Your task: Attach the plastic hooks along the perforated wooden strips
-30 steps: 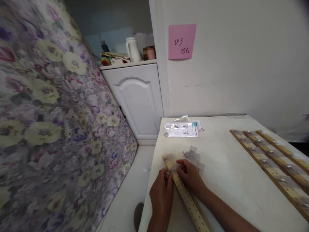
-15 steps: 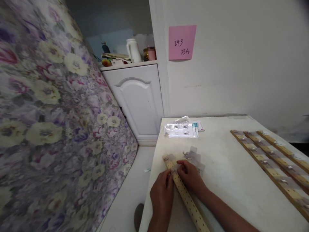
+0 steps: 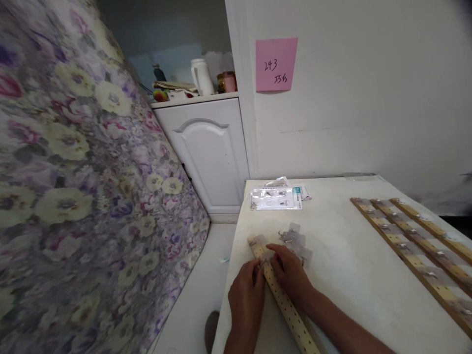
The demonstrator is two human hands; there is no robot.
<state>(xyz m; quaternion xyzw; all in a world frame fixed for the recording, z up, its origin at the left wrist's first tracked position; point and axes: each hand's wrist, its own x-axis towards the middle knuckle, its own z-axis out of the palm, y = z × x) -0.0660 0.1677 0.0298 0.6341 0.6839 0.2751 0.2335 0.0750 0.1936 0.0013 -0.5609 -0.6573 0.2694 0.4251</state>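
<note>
A pale wooden strip (image 3: 289, 307) with rows of small holes lies lengthwise on the white table (image 3: 342, 295). My left hand (image 3: 245, 292) is closed at the strip's left edge, thumb and forefinger pinched on a clear adhesive hook (image 3: 264, 260). From the right, my right hand (image 3: 289, 270) has its fingers at the other side of that same hook, the forefinger bent over the strip; its thumb is mostly hidden. Another clear patch (image 3: 259, 240) sits at the strip's far end. Just beyond my right hand lies a loose pile of clear adhesive hooks (image 3: 293, 238).
Clear hook packets (image 3: 275, 199) lie at the table's far left edge. Several wooden strips (image 3: 400, 241) bearing clear hooks lie side by side at the right. A wall with a pink note (image 3: 276, 64) stands behind, a cabinet (image 3: 210, 152) at the left, beside a floral curtain (image 3: 92, 196).
My right hand has shifted slightly, its forefinger reaching a little further over the strip. My left hand keeps its pinch, and the view has moved very slightly.
</note>
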